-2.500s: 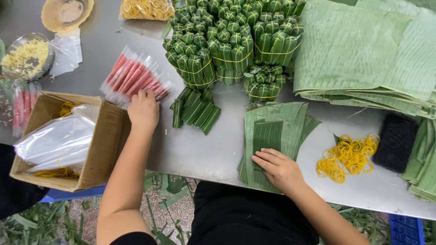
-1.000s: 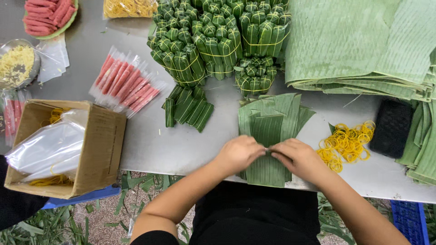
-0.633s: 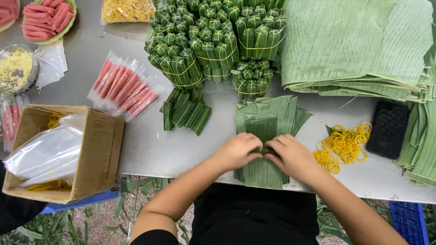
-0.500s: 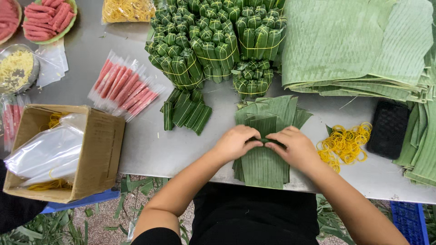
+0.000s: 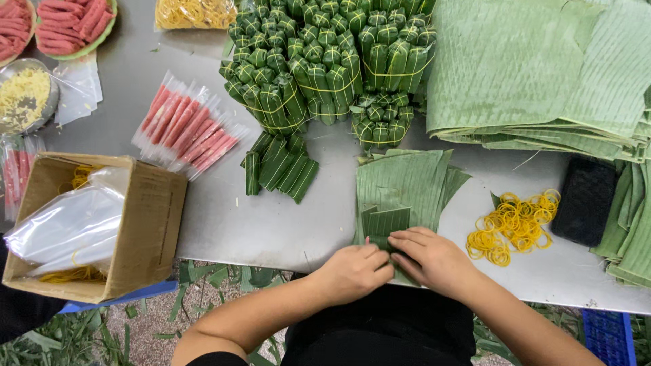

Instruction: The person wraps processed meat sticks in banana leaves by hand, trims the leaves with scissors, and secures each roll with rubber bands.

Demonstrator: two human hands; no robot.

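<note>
Leaf strip (image 5: 388,222), thin, pliable and tear-prone, sits pinched at its near edge by both hands (image 5: 397,261) pressed together, left of the rubber bands (image 5: 512,224).

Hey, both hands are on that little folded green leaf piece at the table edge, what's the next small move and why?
Probably finish the fold: press the small folded green leaf packet tight with the left hand while the right hand tucks the flap. Both hands pinch it atop the stack of cut green leaves, and no yellow rubber band from the loose pile is on it yet.
</note>
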